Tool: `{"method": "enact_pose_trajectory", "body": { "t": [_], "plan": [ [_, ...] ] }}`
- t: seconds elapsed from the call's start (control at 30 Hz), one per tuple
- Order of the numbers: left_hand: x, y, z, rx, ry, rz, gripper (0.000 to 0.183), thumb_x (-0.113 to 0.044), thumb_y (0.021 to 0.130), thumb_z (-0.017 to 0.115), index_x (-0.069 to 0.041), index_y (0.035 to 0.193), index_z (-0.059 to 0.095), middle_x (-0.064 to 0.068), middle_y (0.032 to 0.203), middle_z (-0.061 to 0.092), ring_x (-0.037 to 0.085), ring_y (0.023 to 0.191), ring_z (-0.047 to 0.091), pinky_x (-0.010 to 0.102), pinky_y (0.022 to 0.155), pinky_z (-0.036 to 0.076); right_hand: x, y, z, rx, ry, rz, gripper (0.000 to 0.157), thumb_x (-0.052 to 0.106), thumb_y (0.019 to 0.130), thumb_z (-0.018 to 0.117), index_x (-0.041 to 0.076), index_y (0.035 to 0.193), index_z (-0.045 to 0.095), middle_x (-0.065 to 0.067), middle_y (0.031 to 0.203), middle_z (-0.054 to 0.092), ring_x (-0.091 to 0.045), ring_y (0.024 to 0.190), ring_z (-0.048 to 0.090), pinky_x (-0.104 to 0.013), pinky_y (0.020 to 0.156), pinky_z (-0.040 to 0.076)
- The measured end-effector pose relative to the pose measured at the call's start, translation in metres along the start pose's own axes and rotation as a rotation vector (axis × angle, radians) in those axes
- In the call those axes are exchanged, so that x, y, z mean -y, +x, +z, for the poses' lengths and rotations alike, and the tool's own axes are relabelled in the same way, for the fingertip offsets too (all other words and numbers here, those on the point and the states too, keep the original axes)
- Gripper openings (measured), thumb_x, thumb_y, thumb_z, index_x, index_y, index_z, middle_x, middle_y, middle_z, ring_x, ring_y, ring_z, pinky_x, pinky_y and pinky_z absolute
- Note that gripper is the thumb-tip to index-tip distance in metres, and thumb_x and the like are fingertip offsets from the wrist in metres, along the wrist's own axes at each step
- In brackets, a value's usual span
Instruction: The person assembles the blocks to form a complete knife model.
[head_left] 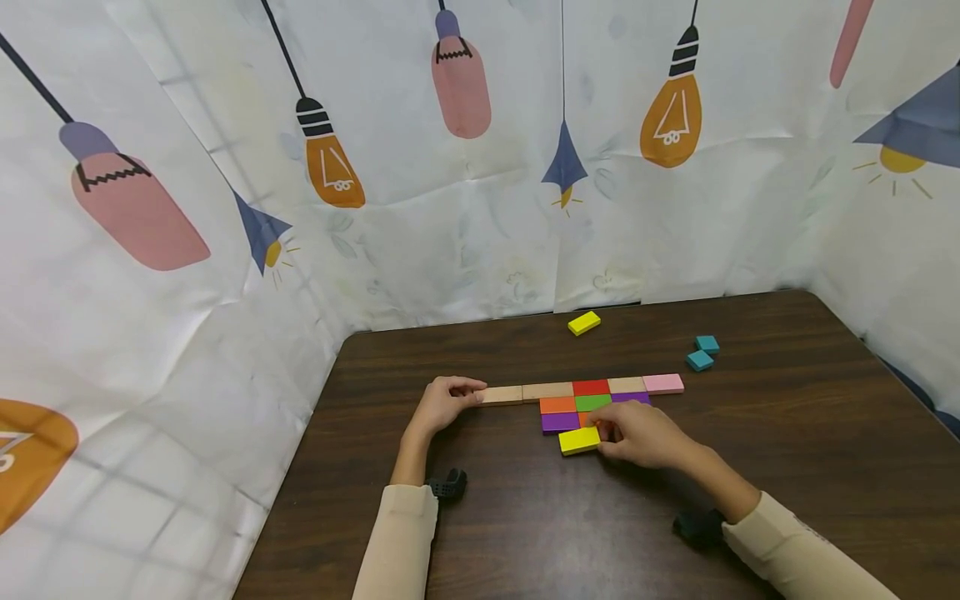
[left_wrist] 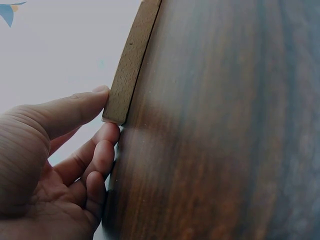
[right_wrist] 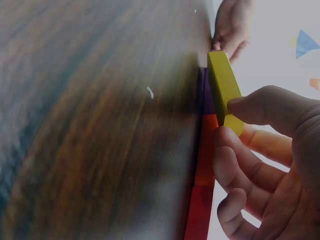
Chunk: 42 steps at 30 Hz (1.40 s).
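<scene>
My right hand (head_left: 647,433) pinches the right end of a yellow wooden block (head_left: 579,441) between thumb and fingers. In the right wrist view this yellow block (right_wrist: 222,82) is tilted just over a purple block (right_wrist: 207,97) and an orange one (right_wrist: 205,150). At the left end of a row, my left hand (head_left: 442,404) grips the end of a plain wooden block (head_left: 501,395), thumb on its side and fingertips at its end in the left wrist view. That row continues with plain, red (head_left: 591,387) and pink (head_left: 663,383) blocks. Orange, green and purple blocks lie below it, partly covered by my right hand.
Another yellow block (head_left: 584,323) lies near the back edge of the dark brown table (head_left: 517,517). Two teal blocks (head_left: 701,360) lie right of the row. A printed cloth (head_left: 480,217) with lamp drawings hangs behind the table.
</scene>
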<state>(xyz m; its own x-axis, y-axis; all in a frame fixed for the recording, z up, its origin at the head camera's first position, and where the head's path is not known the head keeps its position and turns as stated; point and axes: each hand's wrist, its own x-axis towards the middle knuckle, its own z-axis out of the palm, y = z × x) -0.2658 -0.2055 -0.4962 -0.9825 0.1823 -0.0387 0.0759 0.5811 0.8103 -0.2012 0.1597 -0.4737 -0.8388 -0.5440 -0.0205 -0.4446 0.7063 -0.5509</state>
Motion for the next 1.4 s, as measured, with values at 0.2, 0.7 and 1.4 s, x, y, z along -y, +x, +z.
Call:
{"method": "enact_pose_trajectory", "body": {
  "t": [0.2,0.7,1.4],
  "plan": [
    [-0.001,-0.001,0.0,-0.003,-0.005,-0.002,0.019,-0.024,0.094,0.076,-0.021,0.112,0.081,0.004,0.092,0.07,0.018,0.077,0.059,0.032,0.07,0.049,0.004,0.002,0.005,-0.006,-0.037,0.029,0.027,0.015,0.086,0.079,0.015,0.112,0.073,0.013,0.076,0.057,-0.004,0.065,0.049,-0.021,0.061,0.043],
    [-0.002,-0.001,-0.001,0.004,-0.014,0.005,0.02,-0.023,0.093,0.077,-0.021,0.112,0.081,0.003,0.092,0.07,0.018,0.078,0.06,0.032,0.07,0.049,0.008,0.005,0.006,-0.012,-0.015,-0.024,0.024,0.016,0.085,0.08,0.014,0.107,0.069,0.014,0.076,0.057,-0.002,0.067,0.049,-0.021,0.064,0.044],
    [-0.001,0.0,0.0,0.004,-0.006,0.014,0.02,-0.025,0.094,0.076,-0.02,0.112,0.081,0.003,0.093,0.069,0.017,0.076,0.056,0.031,0.068,0.048,0.013,0.014,0.009,-0.011,-0.032,-0.044,0.017,0.019,0.087,0.082,0.018,0.099,0.07,0.016,0.074,0.056,-0.001,0.067,0.05,-0.021,0.065,0.045]
  ]
}}
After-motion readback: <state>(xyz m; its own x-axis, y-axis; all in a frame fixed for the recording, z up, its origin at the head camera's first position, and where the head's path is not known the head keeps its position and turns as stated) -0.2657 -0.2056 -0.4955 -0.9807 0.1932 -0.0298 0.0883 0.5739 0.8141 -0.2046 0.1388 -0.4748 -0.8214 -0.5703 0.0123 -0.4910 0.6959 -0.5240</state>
